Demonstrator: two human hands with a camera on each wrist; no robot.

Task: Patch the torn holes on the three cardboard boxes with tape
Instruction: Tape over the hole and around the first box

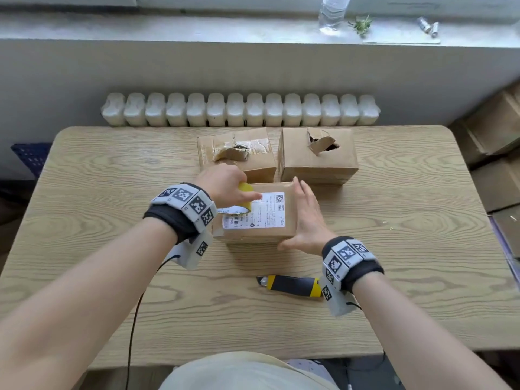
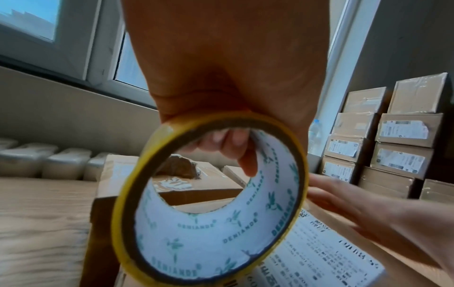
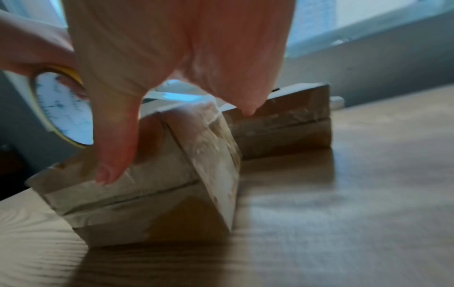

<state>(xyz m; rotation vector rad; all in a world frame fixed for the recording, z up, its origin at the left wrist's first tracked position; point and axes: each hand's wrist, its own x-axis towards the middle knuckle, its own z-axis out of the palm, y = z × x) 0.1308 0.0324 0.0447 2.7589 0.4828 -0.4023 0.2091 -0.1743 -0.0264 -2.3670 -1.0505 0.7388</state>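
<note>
At bench centre, the left hand point(image 1: 225, 184) grips the tape roll point(image 1: 244, 202) over the labelled box point(image 1: 257, 212). Right hand point(image 1: 305, 218), fingers straight, braces its 3 o'clock side. Torn boxes point(image 1: 236, 153) point(image 1: 318, 153) sit at 12 o'clock. Risk: unbraced, the box may slide during taping.

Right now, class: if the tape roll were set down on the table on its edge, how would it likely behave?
The tape roll is a round ring, so on edge it would probably roll along the smooth table. Its core is hollow, so it likely feels light; the left hand holds it alone. Laid flat, it should stay put.
</note>
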